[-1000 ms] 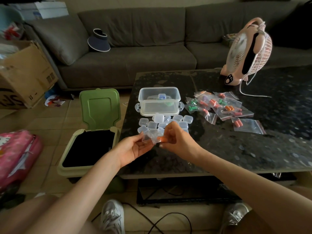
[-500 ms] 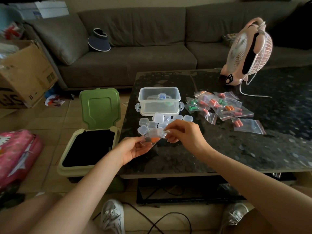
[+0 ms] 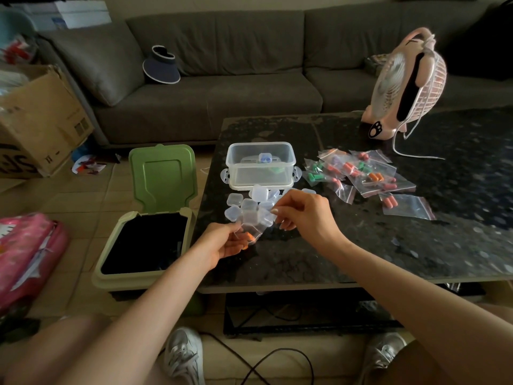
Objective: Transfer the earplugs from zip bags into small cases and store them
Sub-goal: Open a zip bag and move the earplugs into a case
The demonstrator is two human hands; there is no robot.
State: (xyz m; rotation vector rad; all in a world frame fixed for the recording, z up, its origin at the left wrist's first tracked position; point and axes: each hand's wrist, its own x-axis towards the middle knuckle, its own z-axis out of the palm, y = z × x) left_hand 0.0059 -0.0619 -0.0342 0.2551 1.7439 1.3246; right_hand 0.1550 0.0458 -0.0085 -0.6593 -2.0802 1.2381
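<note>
Right in front of the clear storage box [image 3: 261, 165], both hands work over the near part of the dark tabletop [image 3: 416, 245]. The left hand [image 3: 222, 244] pinches the lower end of a small zip bag [image 3: 251, 230] between thumb and fingers, with orange earplugs [image 3: 248, 238] showing through the plastic at its fingertips. The right hand [image 3: 302, 215] pinches the bag's upper edge, thumb against forefinger, the other fingers curled loosely. Between the hands and the storage box lies a cluster of small clear cases [image 3: 251, 202], some stacked or tilted. One small blue-tinted case [image 3: 265, 157] sits inside the box. To the right of the box, a heap of zip bags [image 3: 358, 172] holds orange, red and green earplugs, and one further bag [image 3: 405, 205] lies just apart from it. Left of the box, beside the tabletop on the floor, stands a green bin [image 3: 144, 243] with its lid raised.
</note>
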